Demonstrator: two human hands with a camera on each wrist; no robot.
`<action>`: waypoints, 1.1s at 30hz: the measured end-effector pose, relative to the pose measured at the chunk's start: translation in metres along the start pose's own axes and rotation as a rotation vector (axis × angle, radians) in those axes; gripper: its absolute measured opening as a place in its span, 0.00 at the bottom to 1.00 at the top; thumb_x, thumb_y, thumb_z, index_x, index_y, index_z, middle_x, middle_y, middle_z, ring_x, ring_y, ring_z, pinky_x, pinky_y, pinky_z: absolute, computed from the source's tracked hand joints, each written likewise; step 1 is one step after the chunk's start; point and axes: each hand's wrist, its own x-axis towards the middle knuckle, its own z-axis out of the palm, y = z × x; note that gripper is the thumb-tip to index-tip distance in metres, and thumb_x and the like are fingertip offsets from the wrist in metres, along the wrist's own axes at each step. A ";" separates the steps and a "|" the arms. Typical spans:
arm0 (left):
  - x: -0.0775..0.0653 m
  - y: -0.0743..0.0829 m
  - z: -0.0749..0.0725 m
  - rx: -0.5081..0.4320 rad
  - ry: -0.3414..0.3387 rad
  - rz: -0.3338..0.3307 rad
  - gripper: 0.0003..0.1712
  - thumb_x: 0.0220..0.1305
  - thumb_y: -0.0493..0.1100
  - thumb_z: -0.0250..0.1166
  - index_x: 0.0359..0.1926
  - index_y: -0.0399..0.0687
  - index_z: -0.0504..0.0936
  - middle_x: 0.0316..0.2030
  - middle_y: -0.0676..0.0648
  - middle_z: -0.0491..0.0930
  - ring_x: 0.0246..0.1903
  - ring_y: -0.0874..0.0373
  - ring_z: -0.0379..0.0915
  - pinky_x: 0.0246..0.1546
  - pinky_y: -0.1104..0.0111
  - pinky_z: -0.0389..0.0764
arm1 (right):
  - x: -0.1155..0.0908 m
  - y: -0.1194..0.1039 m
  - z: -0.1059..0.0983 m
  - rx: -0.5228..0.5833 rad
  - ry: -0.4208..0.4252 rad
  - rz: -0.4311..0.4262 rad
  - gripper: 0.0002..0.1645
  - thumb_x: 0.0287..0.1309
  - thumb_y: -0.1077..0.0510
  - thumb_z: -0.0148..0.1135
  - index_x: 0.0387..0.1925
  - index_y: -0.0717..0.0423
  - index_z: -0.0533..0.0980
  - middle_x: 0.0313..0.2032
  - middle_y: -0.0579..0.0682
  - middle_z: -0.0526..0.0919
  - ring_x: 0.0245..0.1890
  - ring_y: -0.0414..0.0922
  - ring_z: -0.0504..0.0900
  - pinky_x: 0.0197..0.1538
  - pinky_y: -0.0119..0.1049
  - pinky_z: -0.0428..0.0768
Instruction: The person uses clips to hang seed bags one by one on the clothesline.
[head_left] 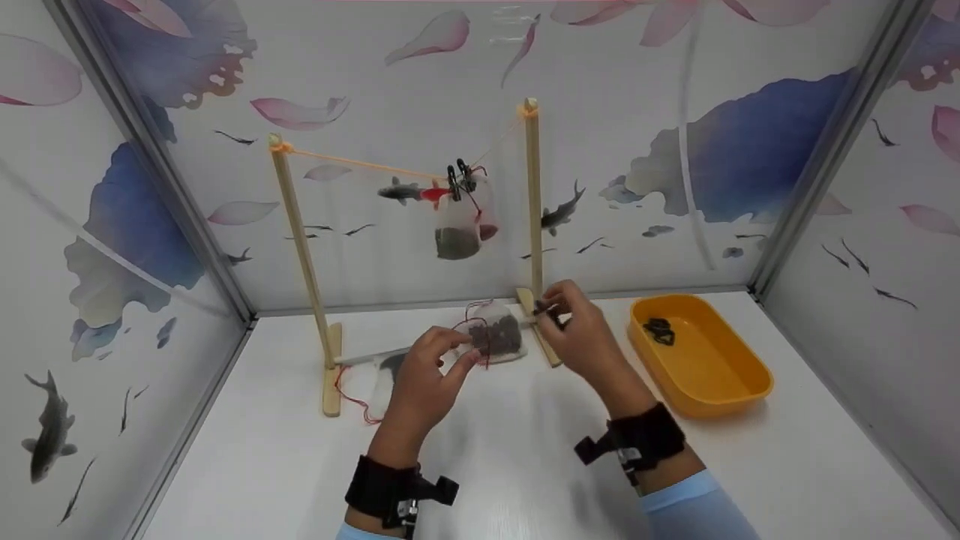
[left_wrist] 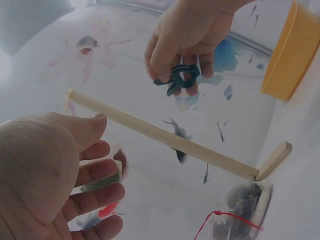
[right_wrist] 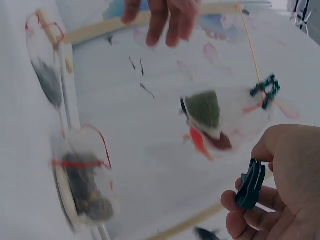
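Observation:
My right hand [head_left: 585,337] pinches a dark green clothes clip [right_wrist: 251,185] between thumb and fingers, beside the base of the right wooden post [head_left: 534,202]. Spread and relaxed, the fingers of my left hand [head_left: 424,379] hold nothing in the left wrist view. In front of that hand lies a clear drawstring pouch [head_left: 502,337] with dark contents and a red string. Another pouch [head_left: 386,379] is partly hidden behind the left hand. Two pouches, one with green contents [head_left: 457,241], hang from an orange cord [head_left: 360,161] by dark clips [head_left: 456,180].
The cord runs between the right post and a left wooden post [head_left: 301,247], both on flat wooden feet. A low rod [head_left: 373,355] joins the feet. At the right stands a yellow tub [head_left: 705,352] with several dark clips [head_left: 660,330]. Printed panels enclose the white table [head_left: 480,480].

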 end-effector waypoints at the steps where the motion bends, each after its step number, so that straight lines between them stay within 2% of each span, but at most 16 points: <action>1: 0.000 0.000 -0.003 -0.014 0.009 -0.009 0.19 0.83 0.54 0.71 0.64 0.50 0.89 0.60 0.48 0.86 0.63 0.47 0.84 0.59 0.46 0.86 | -0.003 -0.007 0.009 0.017 -0.020 -0.053 0.16 0.79 0.59 0.66 0.62 0.53 0.76 0.55 0.54 0.90 0.52 0.50 0.89 0.55 0.48 0.88; 6: -0.001 0.001 -0.018 -0.070 0.031 -0.047 0.27 0.82 0.55 0.71 0.74 0.51 0.85 0.61 0.49 0.87 0.65 0.51 0.83 0.59 0.53 0.86 | -0.016 -0.030 0.043 0.102 -0.132 -0.257 0.16 0.80 0.60 0.69 0.63 0.52 0.79 0.55 0.51 0.92 0.49 0.45 0.90 0.55 0.44 0.90; 11: -0.002 0.006 -0.022 -0.085 -0.001 -0.042 0.30 0.80 0.54 0.73 0.75 0.48 0.84 0.61 0.47 0.87 0.64 0.51 0.83 0.57 0.55 0.86 | -0.024 -0.035 0.057 0.175 -0.148 -0.402 0.16 0.80 0.61 0.70 0.63 0.53 0.81 0.56 0.51 0.90 0.51 0.45 0.92 0.53 0.39 0.92; 17: -0.003 0.007 -0.019 -0.040 -0.021 -0.043 0.30 0.77 0.59 0.75 0.70 0.48 0.88 0.55 0.50 0.87 0.59 0.55 0.83 0.55 0.54 0.86 | -0.027 -0.033 0.060 0.187 -0.126 -0.449 0.17 0.78 0.61 0.73 0.63 0.55 0.81 0.56 0.52 0.90 0.53 0.47 0.93 0.55 0.42 0.93; 21: -0.003 0.007 -0.020 -0.028 -0.005 -0.044 0.26 0.76 0.58 0.76 0.66 0.52 0.91 0.52 0.51 0.87 0.57 0.55 0.84 0.54 0.54 0.87 | -0.025 -0.033 0.062 0.196 -0.125 -0.446 0.18 0.76 0.59 0.76 0.62 0.56 0.82 0.58 0.53 0.89 0.55 0.49 0.93 0.58 0.42 0.93; 28: -0.004 0.007 -0.021 -0.024 0.014 -0.032 0.24 0.73 0.57 0.79 0.62 0.50 0.92 0.50 0.51 0.88 0.56 0.54 0.86 0.54 0.49 0.89 | -0.025 -0.032 0.059 0.200 -0.138 -0.473 0.19 0.76 0.58 0.76 0.62 0.58 0.81 0.60 0.55 0.88 0.58 0.52 0.92 0.60 0.46 0.93; 33: -0.003 0.008 -0.022 -0.023 0.019 -0.041 0.22 0.76 0.57 0.76 0.61 0.50 0.92 0.50 0.51 0.88 0.54 0.56 0.85 0.54 0.56 0.88 | -0.024 -0.027 0.056 0.249 -0.170 -0.431 0.16 0.80 0.57 0.72 0.62 0.58 0.82 0.63 0.55 0.89 0.61 0.52 0.93 0.62 0.48 0.92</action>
